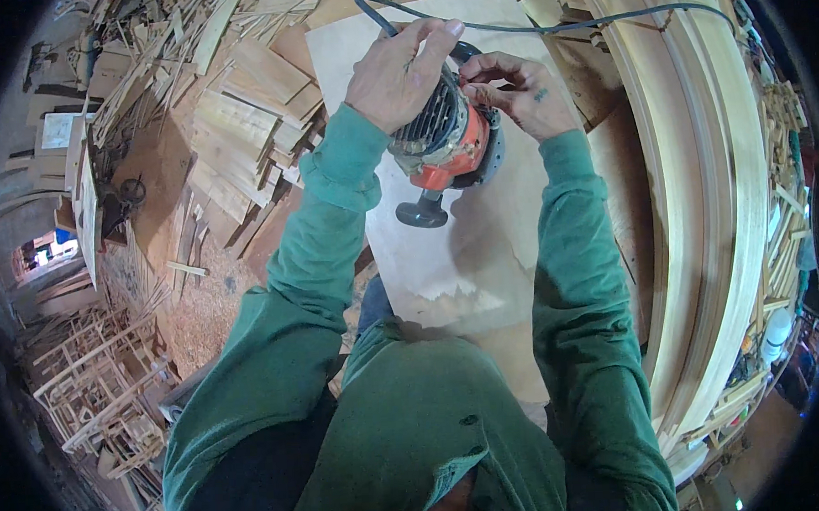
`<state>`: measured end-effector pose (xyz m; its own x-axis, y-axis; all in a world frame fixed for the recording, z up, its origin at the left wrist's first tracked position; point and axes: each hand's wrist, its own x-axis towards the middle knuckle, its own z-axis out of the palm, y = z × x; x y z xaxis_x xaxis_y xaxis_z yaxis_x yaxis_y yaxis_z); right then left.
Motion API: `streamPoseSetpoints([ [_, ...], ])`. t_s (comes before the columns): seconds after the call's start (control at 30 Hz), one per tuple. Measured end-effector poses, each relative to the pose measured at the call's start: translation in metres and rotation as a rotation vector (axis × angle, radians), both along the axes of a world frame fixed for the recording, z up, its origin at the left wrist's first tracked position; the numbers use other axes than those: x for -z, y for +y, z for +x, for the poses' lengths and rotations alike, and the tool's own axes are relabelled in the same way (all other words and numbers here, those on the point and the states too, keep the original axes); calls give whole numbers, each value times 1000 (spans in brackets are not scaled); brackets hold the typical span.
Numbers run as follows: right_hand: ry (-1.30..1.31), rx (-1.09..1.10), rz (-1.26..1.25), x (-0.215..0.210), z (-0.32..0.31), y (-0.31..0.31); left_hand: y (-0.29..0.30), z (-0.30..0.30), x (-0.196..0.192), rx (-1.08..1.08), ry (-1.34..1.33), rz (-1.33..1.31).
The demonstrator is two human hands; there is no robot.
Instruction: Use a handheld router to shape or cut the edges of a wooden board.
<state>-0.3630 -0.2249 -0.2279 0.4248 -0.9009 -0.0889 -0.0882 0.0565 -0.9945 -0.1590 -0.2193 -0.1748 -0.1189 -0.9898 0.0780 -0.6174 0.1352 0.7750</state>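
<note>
A red and black wood router (453, 162) lies tilted on a pale plywood sheet (429, 287), one black knob handle (422, 211) pointing toward me. My left hand (395, 81) is wrapped over the router's far left side, its thumb near the other black handle. On the right side of the tool, my right hand (529, 97) has thumb and forefinger pinched close against the housing. Whatever small part lies between those fingertips is hidden. Dust coats the vented motor housing.
A dark power cord (555, 27) loops behind the router and runs right. Long pale timber mouldings (699, 188) stand along the right. Stacked thin boards (239, 126), offcuts and sawdust (206, 315) cover the left floor, with a wooden frame pile (100, 388) at lower left.
</note>
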Motion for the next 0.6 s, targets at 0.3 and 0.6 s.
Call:
streamPoseSetpoints([
  [0.3, -219, -179, 118, 24, -2, -25, 4, -2, -5, 3, 9, -23],
  [0.6, -213, -169, 141, 26, -2, -28, 4, -4, -8, 20, -1, -44],
])
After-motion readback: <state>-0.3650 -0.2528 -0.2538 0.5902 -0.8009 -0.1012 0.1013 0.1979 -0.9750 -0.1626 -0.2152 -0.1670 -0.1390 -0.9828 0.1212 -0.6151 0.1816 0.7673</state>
